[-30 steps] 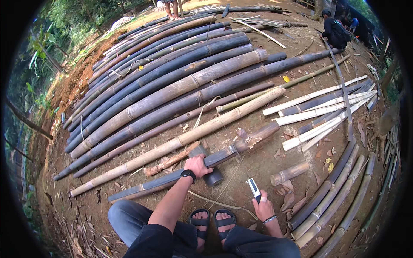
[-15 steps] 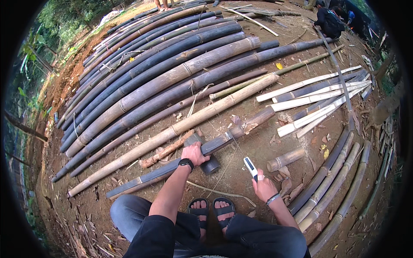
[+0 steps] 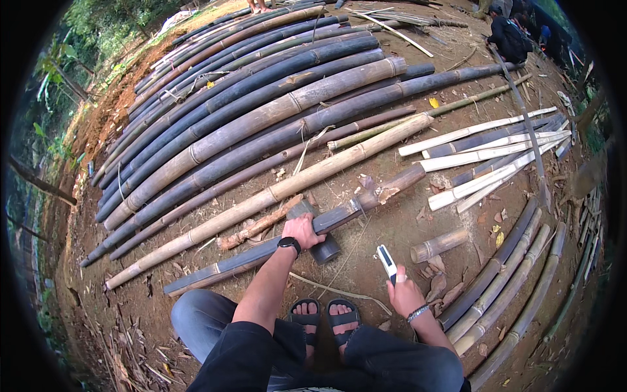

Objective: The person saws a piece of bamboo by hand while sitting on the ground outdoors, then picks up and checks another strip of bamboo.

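The right hand (image 3: 406, 295), nearest the sandalled feet (image 3: 325, 318), is closed around a short tool with a pale blade (image 3: 386, 261), held clear of the ground. The left hand (image 3: 302, 230) is clamped on the dark bamboo pole (image 3: 339, 215), which rests across a short log block (image 3: 318, 236). Judged step: steadying the pole for cutting. The next move calls for bringing the blade squarely onto it. Beyond lie stacked bamboo culms (image 3: 261, 98).

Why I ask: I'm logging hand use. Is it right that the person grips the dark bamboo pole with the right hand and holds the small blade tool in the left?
Not quite: the hands are swapped. In the head view, the left hand grips the dark bamboo pole, and the right hand holds the small blade tool.
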The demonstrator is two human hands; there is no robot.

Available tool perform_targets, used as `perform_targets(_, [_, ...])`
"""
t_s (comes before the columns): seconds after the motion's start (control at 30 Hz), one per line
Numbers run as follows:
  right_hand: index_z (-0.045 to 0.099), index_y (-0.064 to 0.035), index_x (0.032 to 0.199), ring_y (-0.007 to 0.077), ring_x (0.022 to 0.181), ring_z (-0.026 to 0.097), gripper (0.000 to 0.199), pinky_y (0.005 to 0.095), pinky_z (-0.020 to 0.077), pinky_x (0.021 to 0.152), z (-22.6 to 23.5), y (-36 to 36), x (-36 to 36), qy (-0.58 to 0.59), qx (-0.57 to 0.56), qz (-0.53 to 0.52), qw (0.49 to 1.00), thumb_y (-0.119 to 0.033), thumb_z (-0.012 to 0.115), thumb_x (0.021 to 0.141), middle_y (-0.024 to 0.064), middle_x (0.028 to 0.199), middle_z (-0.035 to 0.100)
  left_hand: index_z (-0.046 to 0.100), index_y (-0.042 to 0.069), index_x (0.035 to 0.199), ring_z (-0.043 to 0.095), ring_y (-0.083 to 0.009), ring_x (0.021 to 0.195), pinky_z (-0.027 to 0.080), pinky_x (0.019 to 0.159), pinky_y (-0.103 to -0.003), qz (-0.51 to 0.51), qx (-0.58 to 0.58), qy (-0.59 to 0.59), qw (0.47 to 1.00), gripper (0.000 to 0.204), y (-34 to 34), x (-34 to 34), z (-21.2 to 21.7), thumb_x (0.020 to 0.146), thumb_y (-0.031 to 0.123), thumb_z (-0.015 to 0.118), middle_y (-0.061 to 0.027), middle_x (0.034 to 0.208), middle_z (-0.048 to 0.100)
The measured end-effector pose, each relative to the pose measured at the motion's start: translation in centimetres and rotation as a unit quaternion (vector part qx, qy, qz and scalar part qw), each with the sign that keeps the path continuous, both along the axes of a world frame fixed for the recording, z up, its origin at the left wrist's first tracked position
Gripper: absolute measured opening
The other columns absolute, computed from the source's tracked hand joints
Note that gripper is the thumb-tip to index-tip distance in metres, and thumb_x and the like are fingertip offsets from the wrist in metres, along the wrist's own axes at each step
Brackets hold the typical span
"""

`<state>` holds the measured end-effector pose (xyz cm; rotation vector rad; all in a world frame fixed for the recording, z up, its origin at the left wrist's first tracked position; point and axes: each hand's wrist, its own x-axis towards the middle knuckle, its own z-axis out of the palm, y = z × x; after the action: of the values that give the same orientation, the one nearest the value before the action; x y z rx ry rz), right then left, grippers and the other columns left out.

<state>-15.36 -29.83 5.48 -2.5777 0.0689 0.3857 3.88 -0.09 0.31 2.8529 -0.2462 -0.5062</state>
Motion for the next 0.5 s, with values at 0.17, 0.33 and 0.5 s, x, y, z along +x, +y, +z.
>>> perform_targets(0.17, [0.033,-0.0003,0.128,0.0536,0.07,0.063,0.045,0.0617,0.0494,0.062,1.2,0.5,0.3,0.009,-0.014,0.01,1.0,-0.023,0.056,0.097,0.031,0.073,0.064,0.062,0.004,0.12,0.068,-0.0324,0.105,0.055,0.09,-0.042,-0.006,0.005,-0.017,1.0,0.072,0.5,-0.1,0.3,0.069,0.052,0.077,-0.0185,0.116,0.069])
perform_targets(0.33, [0.034,-0.0016,0.126,0.0513,0.071,0.064,0.043,0.0613,0.0503,0.062,0.6,0.3,0.3,0.016,-0.017,0.01,1.0,-0.024,0.056,0.097,0.0297,0.076,0.065,0.062,0.004,0.118,0.068,-0.0335,0.104,0.054,0.092,-0.043,-0.014,-0.007,-0.001,1.0,0.07,0.4,-0.2,0.2,0.07,0.054,0.076,-0.0183,0.12,0.068])
perform_targets(0.5, [0.036,-0.0022,0.126,0.0495,0.071,0.065,0.041,0.0605,0.0514,0.063,1.2,0.2,-1.5,0.009,-0.002,0.003,1.0,-0.025,0.055,0.098,0.0276,0.076,0.066,0.062,0.004,0.126,0.068,-0.0329,0.107,0.054,0.092,-0.042,-0.011,0.021,-0.01,1.0,0.077,-0.1,-0.5,-0.1,0.069,0.056,0.075,-0.0176,0.12,0.068])
